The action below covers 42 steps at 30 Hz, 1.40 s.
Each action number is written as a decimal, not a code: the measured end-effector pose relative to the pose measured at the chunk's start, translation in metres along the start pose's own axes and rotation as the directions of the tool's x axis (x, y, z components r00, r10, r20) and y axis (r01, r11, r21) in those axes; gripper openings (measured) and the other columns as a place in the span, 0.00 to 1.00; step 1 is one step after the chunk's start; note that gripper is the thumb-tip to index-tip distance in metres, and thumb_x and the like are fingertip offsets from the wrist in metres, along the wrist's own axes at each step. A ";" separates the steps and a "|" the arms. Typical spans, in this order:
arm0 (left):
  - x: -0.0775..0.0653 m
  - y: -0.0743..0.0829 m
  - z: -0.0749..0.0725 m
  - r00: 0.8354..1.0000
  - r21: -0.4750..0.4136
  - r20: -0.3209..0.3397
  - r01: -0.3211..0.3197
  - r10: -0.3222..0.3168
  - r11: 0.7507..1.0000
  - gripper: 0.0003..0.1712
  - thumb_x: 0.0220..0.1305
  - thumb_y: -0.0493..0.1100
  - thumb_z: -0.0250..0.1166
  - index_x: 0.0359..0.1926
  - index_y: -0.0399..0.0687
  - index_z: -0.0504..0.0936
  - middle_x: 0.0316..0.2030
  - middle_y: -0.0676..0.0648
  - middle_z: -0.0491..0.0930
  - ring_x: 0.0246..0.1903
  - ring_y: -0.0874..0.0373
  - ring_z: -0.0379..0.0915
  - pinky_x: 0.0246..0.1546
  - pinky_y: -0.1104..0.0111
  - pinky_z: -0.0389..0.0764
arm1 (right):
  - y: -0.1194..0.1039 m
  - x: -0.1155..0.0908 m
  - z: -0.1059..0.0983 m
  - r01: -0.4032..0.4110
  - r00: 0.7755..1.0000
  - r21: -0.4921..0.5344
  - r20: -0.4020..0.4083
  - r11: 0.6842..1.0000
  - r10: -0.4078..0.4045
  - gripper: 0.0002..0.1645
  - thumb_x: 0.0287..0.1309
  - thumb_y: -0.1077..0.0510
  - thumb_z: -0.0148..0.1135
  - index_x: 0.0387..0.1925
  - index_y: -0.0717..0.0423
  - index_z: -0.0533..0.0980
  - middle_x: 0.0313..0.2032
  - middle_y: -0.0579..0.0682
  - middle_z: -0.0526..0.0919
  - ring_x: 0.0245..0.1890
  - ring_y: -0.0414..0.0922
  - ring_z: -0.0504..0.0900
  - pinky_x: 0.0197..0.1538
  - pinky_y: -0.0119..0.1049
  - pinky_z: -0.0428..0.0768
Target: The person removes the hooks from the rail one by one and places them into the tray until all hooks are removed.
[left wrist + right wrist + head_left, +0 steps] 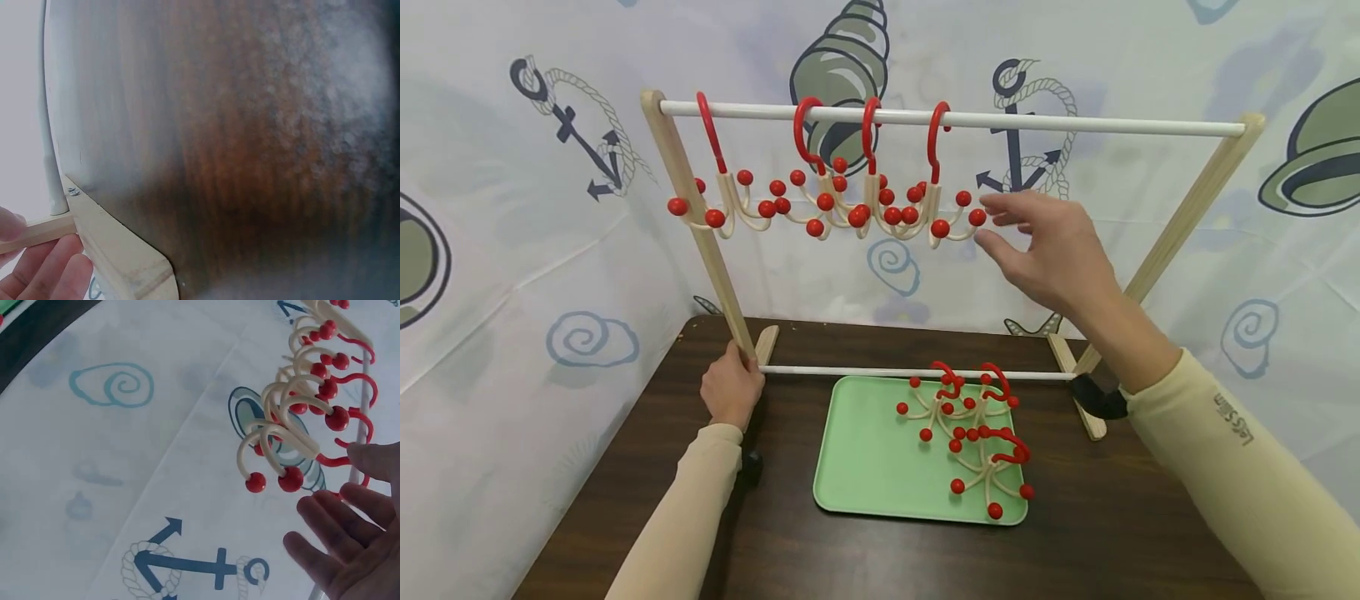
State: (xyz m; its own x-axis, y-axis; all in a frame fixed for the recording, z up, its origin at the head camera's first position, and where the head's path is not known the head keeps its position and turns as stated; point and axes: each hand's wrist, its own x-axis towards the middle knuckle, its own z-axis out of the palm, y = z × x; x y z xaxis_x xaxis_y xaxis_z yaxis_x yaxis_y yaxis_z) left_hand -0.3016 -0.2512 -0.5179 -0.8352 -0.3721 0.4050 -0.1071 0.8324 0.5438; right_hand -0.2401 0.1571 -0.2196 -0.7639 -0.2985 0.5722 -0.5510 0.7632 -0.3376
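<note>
Low on the left wooden post (681, 179) of a rack, my left hand (732, 386) holds on; in the left wrist view its thumb and curled fingers (74, 275) lie around the wood. Several hangers with red hooks and cream prongs tipped with red balls hang on the white top rail (1075, 125). Beside the rightmost hanging hanger (933, 204) is my right hand (1052, 246), raised, thumb and fingers spread and nothing between them. The right wrist view shows this hand (350, 544) apart from the nearest hanger (300, 439).
On the dark table (887, 558), a green tray (872, 467) carries three more hangers, one at its front right (988, 471). A lower white rail (850, 371) runs behind the tray. The right post (1187, 208) stands behind my right forearm. A patterned sheet (587, 275) covers the back.
</note>
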 end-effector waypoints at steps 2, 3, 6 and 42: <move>0.001 -0.001 -0.001 1.000 0.000 -0.004 -0.002 0.002 1.000 0.10 0.62 0.41 0.62 0.42 0.40 0.75 0.31 0.33 0.82 0.30 0.29 0.77 0.27 0.40 0.72 | -0.002 0.013 0.002 0.025 1.000 -0.042 0.019 0.999 -0.025 0.27 0.63 0.53 0.64 0.62 0.57 0.75 0.55 0.55 0.82 0.54 0.52 0.80 0.55 0.51 0.76; 0.001 -0.001 -0.002 1.000 0.000 -0.002 -0.003 0.003 1.000 0.10 0.62 0.41 0.62 0.42 0.40 0.75 0.31 0.33 0.82 0.30 0.29 0.77 0.27 0.40 0.72 | -0.003 0.019 0.004 0.021 0.999 -0.051 0.038 0.998 -0.019 0.29 0.63 0.52 0.64 0.64 0.57 0.73 0.57 0.55 0.80 0.56 0.52 0.79 0.57 0.51 0.74; 0.000 -0.002 -0.003 1.000 -0.001 0.005 0.001 -0.001 1.000 0.11 0.62 0.41 0.62 0.43 0.40 0.75 0.32 0.33 0.82 0.30 0.29 0.78 0.27 0.40 0.72 | -0.007 0.035 0.009 -0.028 0.996 -0.036 0.087 0.999 0.031 0.31 0.65 0.49 0.61 0.67 0.55 0.70 0.60 0.54 0.77 0.60 0.52 0.76 0.58 0.51 0.73; 0.000 0.002 -0.004 0.999 0.009 0.030 0.029 -0.030 1.000 0.11 0.64 0.41 0.62 0.44 0.40 0.75 0.33 0.33 0.82 0.30 0.31 0.78 0.27 0.42 0.72 | -0.002 0.064 0.035 -0.194 0.980 0.143 0.066 0.971 0.186 0.24 0.67 0.51 0.60 0.61 0.55 0.76 0.50 0.54 0.85 0.48 0.47 0.84 0.47 0.42 0.80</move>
State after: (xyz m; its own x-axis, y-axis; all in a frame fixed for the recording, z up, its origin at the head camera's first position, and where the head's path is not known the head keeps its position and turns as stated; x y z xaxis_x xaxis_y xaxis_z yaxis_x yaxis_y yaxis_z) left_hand -0.2998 -0.2512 -0.5137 -0.8477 -0.3838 0.3662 -0.1363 0.8247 0.5489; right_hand -0.3002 0.1166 -0.2085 -0.8735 -0.1889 0.4487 -0.4351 0.7164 -0.5454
